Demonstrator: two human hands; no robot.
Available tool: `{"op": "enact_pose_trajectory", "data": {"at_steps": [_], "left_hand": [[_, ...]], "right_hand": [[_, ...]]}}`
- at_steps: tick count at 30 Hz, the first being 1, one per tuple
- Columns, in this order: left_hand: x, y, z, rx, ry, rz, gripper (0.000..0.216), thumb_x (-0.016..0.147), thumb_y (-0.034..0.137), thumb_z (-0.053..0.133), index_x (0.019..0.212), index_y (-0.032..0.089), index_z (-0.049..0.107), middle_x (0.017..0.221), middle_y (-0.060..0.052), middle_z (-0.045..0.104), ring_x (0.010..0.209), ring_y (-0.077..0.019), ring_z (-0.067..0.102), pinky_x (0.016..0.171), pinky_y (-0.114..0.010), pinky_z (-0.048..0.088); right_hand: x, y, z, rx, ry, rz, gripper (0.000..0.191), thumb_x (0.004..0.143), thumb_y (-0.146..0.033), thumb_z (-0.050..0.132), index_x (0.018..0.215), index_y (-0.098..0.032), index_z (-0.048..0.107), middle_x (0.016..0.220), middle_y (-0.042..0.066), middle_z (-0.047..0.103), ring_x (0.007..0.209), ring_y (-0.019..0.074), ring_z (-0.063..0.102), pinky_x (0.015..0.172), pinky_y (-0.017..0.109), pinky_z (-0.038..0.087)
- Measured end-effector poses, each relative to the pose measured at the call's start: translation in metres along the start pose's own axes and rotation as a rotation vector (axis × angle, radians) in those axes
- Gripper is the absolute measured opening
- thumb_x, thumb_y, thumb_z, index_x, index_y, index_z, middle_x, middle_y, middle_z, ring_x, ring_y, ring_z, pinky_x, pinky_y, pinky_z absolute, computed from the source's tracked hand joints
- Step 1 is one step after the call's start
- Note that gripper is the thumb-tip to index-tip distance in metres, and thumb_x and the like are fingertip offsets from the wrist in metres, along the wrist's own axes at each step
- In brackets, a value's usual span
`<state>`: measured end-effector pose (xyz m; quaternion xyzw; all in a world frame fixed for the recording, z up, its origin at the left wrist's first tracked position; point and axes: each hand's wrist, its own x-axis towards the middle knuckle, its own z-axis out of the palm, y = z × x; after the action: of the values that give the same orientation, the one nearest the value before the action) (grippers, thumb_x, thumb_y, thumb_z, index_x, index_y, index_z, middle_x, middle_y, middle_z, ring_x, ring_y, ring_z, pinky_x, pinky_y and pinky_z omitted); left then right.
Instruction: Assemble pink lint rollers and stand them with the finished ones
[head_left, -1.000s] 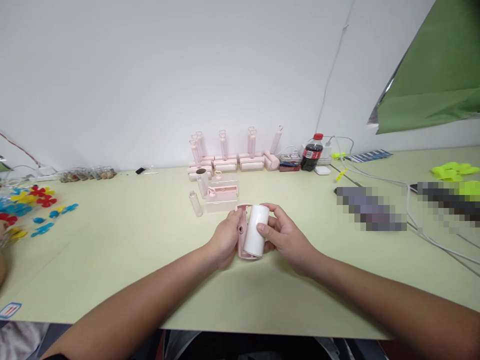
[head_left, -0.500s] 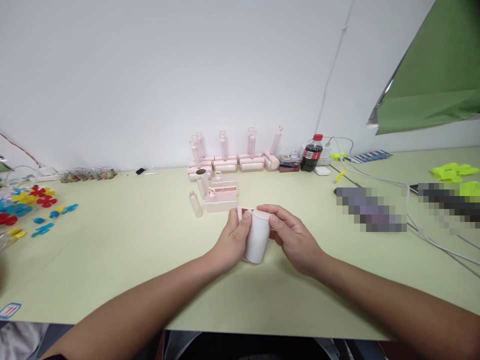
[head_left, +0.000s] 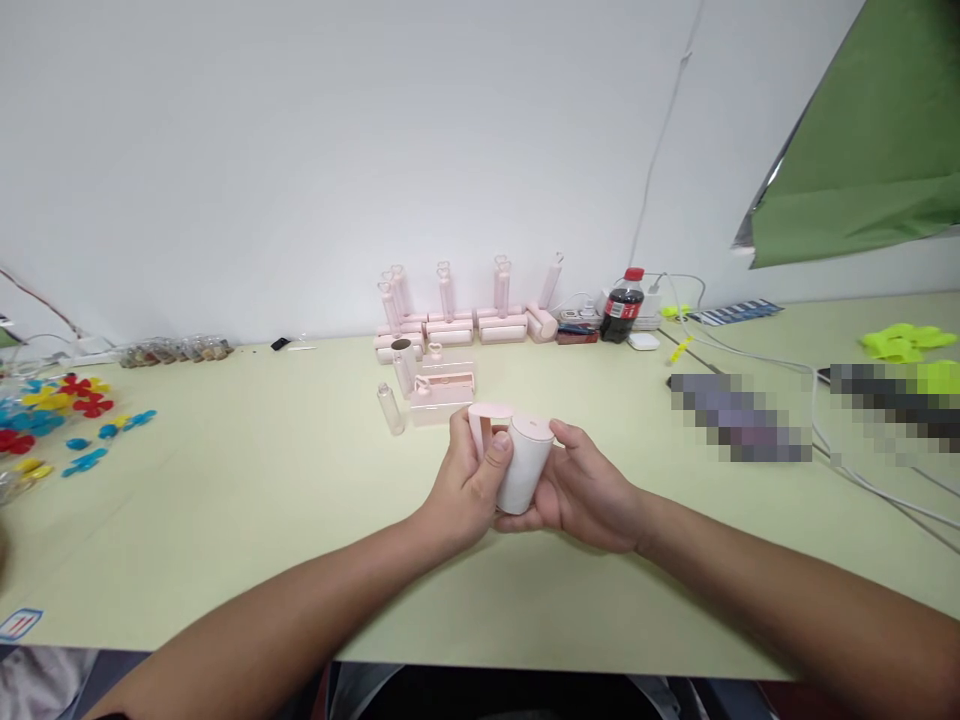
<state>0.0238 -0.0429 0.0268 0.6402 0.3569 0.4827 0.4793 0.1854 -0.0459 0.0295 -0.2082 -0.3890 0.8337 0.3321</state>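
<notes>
White roll [head_left: 525,475] against cupped right hand [head_left: 591,492]

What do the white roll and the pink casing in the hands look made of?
White roll: probably paper, fairly matte, judging by its soft, even surface; a coating can't be excluded. Pink casing: likely moulded plastic, smooth and opaque, with thin, clean-edged walls.

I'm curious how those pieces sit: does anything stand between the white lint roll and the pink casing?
Yes: the left hand has its thumb across the front, between the pink casing and white lint roll. I see nothing else, though that hand hides the lower part.
</notes>
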Motion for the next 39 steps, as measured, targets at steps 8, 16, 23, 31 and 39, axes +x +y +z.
{"op": "enact_pose_trajectory", "data": {"at_steps": [8, 16, 23, 31, 39], "left_hand": [[-0.001, -0.009, -0.003, 0.053, -0.07, 0.029, 0.038, 0.096, 0.051, 0.042, 0.12, 0.022, 0.038, 0.108, -0.007, 0.054, 0.089, -0.0176, 0.056, 0.073, -0.031, 0.048], [0.003, -0.009, -0.016, 0.095, -0.079, 0.053, 0.07, 0.083, 0.051, 0.063, 0.137, 0.022, 0.029, 0.116, -0.009, 0.053, 0.103, -0.0223, 0.055, 0.091, -0.039, 0.044], [0.008, 0.005, -0.034, 0.137, -0.304, 0.093, 0.035, 0.08, 0.044, 0.068, 0.1, 0.019, 0.053, 0.092, -0.003, 0.057, 0.084, -0.0175, 0.057, 0.076, -0.032, 0.047], [0.013, -0.003, -0.044, 0.553, -0.451, 0.336, 0.033, 0.083, 0.039, 0.065, 0.107, 0.021, 0.05, 0.111, -0.009, 0.056, 0.098, -0.0214, 0.055, 0.085, -0.037, 0.046], [0.013, -0.027, -0.039, 0.584, -0.378, 0.337, 0.033, 0.082, 0.045, 0.065, 0.101, 0.023, 0.049, 0.11, -0.007, 0.058, 0.094, -0.0207, 0.058, 0.079, -0.035, 0.048]], "right_hand": [[0.003, 0.004, -0.005, -0.044, 0.023, -0.1, 0.048, 0.09, -0.053, 0.039, 0.115, -0.018, 0.058, 0.087, 0.008, 0.066, 0.073, 0.0192, 0.063, 0.067, 0.035, 0.053], [0.005, 0.007, -0.009, -0.198, 0.066, -0.111, 0.047, 0.087, -0.057, 0.045, 0.108, -0.017, 0.059, 0.082, 0.005, 0.058, 0.074, 0.0192, 0.059, 0.066, 0.033, 0.051], [-0.004, -0.001, -0.012, -0.802, 0.134, -0.191, 0.055, 0.082, -0.058, 0.053, 0.124, -0.022, 0.051, 0.108, 0.007, 0.058, 0.092, 0.0233, 0.055, 0.075, 0.037, 0.048], [-0.009, -0.015, -0.012, -1.643, 0.311, -0.289, 0.043, 0.079, -0.048, 0.064, 0.111, -0.02, 0.058, 0.114, 0.011, 0.061, 0.104, 0.0289, 0.054, 0.086, 0.041, 0.043], [-0.006, -0.014, -0.017, -1.798, 0.293, -0.271, 0.047, 0.083, -0.059, 0.057, 0.11, -0.021, 0.058, 0.111, 0.011, 0.06, 0.1, 0.0288, 0.055, 0.083, 0.042, 0.043]]}}
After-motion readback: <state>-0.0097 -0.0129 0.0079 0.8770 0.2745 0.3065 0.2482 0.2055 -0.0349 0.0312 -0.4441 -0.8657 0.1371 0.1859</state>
